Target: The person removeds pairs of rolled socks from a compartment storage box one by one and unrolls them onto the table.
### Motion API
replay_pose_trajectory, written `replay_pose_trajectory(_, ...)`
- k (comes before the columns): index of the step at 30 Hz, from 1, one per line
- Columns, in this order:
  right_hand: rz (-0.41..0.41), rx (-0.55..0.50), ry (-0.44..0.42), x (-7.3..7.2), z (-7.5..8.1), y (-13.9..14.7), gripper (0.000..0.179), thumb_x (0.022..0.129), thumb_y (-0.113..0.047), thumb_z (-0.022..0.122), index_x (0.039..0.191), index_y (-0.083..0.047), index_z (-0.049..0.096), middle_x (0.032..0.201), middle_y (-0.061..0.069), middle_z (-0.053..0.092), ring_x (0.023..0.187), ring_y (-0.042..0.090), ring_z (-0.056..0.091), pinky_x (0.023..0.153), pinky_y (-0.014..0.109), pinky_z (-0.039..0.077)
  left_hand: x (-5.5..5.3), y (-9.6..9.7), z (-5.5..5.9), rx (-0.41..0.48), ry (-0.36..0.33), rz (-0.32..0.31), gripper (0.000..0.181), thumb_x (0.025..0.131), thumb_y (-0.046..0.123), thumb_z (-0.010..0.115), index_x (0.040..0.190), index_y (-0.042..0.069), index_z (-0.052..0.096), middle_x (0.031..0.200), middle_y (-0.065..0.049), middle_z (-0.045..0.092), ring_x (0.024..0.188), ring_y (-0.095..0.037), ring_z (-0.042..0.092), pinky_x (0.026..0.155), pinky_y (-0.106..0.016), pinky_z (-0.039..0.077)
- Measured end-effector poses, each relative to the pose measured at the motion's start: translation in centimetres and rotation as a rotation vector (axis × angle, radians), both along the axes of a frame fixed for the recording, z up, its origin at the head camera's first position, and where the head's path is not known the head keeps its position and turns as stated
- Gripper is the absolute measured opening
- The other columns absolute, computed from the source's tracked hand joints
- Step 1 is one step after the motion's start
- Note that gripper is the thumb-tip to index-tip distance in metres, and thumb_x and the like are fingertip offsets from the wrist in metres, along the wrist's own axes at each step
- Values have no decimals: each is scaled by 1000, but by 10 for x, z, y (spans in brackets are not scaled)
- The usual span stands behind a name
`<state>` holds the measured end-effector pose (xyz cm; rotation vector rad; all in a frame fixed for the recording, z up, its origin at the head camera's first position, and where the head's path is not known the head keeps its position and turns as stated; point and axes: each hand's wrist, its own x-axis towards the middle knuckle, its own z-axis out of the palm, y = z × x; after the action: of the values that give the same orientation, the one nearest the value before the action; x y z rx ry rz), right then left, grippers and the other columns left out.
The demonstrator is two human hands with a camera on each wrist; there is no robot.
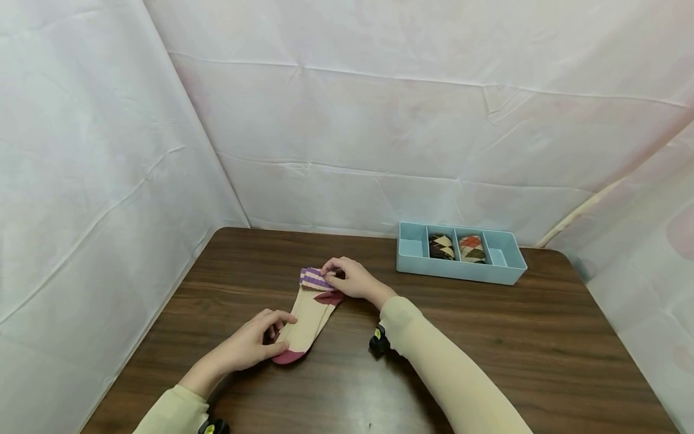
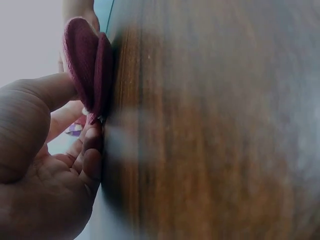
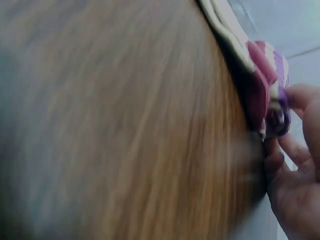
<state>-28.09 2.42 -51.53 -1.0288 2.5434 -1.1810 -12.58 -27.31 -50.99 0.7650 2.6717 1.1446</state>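
Note:
A pair of cream socks [image 1: 308,313] lies layered on the table, with maroon toes [image 2: 87,62] and a maroon heel patch. The purple-striped cuff [image 1: 315,279] is folded over at the far end. My left hand [image 1: 246,343] holds the near end by its left edge: the thumb lies over the toe, the index finger on top, the other fingers low at the edge. With thumb and fingers, my right hand [image 1: 352,278] pinches the folded cuff; the right wrist view shows the rolled stripes [image 3: 280,112] right at its fingertips.
A light blue tray [image 1: 461,269] with compartments stands at the back right. One middle compartment holds a dark argyle sock roll [image 1: 441,246], the one beside it a red and green argyle roll [image 1: 472,248]. White cloth [image 1: 352,120] hangs behind the brown wooden table [image 1: 520,337].

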Motion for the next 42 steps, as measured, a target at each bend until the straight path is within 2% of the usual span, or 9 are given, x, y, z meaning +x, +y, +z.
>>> replay_pose_trajectory(5, 2, 33, -64, -2, -2, 7, 36, 98, -35, 85, 130, -24, 71, 133, 0, 66, 126, 20, 62, 110, 43, 50, -1, -2, -2, 7, -7, -8, 42, 97, 17, 85, 135, 19, 68, 102, 0, 56, 88, -12, 54, 78, -30, 49)
replay_pose_trajectory(8, 0, 38, -87, -5, -2, 7, 43, 93, -35, 90, 131, -25, 71, 136, 0, 65, 129, 22, 61, 113, 45, 48, -1, -2, -2, 11, -10, -9, 41, 97, 18, 85, 135, 19, 68, 102, 0, 56, 88, -12, 55, 78, -30, 49)
replay_pose_trajectory(13, -2, 25, -100, -7, 1, 6, 41, 93, -30, 91, 128, -23, 71, 138, 2, 66, 131, 27, 62, 117, 49, 46, -3, -2, 0, 10, -9, -18, 41, 98, 18, 84, 135, 18, 68, 103, -1, 56, 89, -13, 55, 79, -30, 50)
replay_pose_trajectory(19, -4, 26, -109, -7, 3, 6, 41, 94, -29, 91, 129, -23, 70, 139, 2, 67, 127, 24, 65, 113, 47, 49, -4, -3, 2, 6, -25, -19, 40, 98, 17, 84, 135, 17, 68, 102, -2, 56, 89, -15, 55, 79, -30, 49)
replay_pose_trajectory(26, -1, 13, -111, -8, 8, 7, 40, 95, -28, 90, 128, -23, 68, 125, -1, 72, 105, 16, 67, 97, 39, 55, 0, -2, 4, 17, -23, -19, 41, 98, 15, 84, 135, 16, 68, 102, -2, 56, 89, -16, 55, 77, -30, 50)
replay_pose_trajectory(31, -27, 26, -97, -9, 8, 10, 36, 101, -31, 83, 129, -24, 63, 112, -3, 73, 93, 13, 65, 85, 34, 55, 0, -2, 4, 22, -27, -31, 40, 99, 16, 84, 135, 16, 68, 102, -2, 56, 89, -17, 55, 76, -30, 51)
replay_pose_trajectory(38, -33, 51, -74, -12, 8, 9, 35, 104, -36, 78, 133, -23, 61, 106, -4, 71, 92, 14, 63, 84, 33, 54, 1, -4, 3, 15, -21, -37, 39, 98, 17, 84, 134, 16, 68, 102, -2, 56, 89, -16, 55, 77, -31, 51)
replay_pose_trajectory(42, -47, 69, -24, -13, 10, 7, 34, 106, -34, 76, 134, -19, 63, 115, 0, 70, 102, 17, 62, 91, 37, 53, 1, -3, 3, 22, -21, -39, 39, 99, 17, 84, 135, 16, 68, 102, -2, 56, 89, -16, 55, 77, -30, 51)
